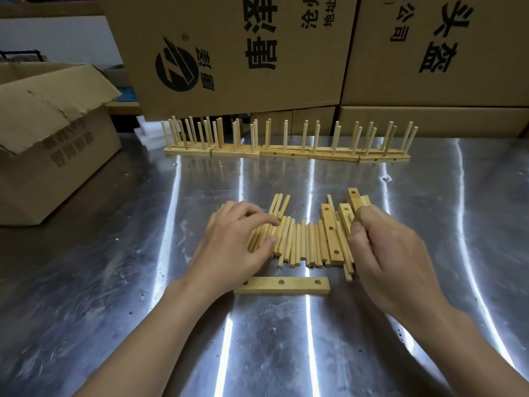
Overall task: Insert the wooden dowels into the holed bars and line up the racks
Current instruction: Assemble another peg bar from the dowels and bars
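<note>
My left hand [237,239] lies flat and loose, fingers slightly bent and spread, their tips resting on the left end of the loose dowels [297,245]; it grips nothing. My right hand [383,242] is curled, knuckles up, its fingertips tucked in against the heap of bars [345,213] at the right end of that pile. I cannot tell whether they pinch a piece there or only press on it. Both forearms reach in from the near edge of the table [286,353], the left slanting in from the near left corner, the right from the near right. The dowels lie side by side in the middle of the table, pointing away from me. One three-holed bar [331,233] lies among them. A single bar [289,285] lies crosswise just nearer to me, partly under my left wrist. The finished racks [286,150] stand in a row along the far edge, pegs upright. An open carton [57,138] sits at the left edge, and tall printed cartons [243,53] wall off the back.
</note>
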Demonstrator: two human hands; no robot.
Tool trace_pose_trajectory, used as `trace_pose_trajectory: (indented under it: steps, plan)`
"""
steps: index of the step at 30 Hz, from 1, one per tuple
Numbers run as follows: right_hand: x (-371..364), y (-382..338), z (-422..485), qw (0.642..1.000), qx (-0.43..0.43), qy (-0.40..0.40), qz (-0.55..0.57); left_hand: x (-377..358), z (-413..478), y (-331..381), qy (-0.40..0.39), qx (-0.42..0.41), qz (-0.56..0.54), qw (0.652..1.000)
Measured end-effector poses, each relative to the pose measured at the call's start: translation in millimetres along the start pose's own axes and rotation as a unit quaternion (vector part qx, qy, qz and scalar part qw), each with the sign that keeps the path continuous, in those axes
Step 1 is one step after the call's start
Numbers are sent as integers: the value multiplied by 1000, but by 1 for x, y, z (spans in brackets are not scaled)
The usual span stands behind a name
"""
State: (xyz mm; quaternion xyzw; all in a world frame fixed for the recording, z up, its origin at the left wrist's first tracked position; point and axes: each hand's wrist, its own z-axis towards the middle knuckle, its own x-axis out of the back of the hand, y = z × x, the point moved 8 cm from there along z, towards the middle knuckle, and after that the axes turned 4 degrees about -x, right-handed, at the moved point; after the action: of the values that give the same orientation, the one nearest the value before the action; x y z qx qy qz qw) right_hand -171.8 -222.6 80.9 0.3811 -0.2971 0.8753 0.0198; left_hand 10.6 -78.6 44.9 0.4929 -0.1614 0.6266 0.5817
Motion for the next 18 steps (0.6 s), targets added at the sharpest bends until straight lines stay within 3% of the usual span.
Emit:
trace_pose_trajectory:
  steps: [10,18]
  plan:
    - [4,-1,0,999,14,39,0,-33,0,-6,-139,-22,17,990]
    - [2,2,0,999,21,37,3,-29,2,-5,-113,-59,47,991]
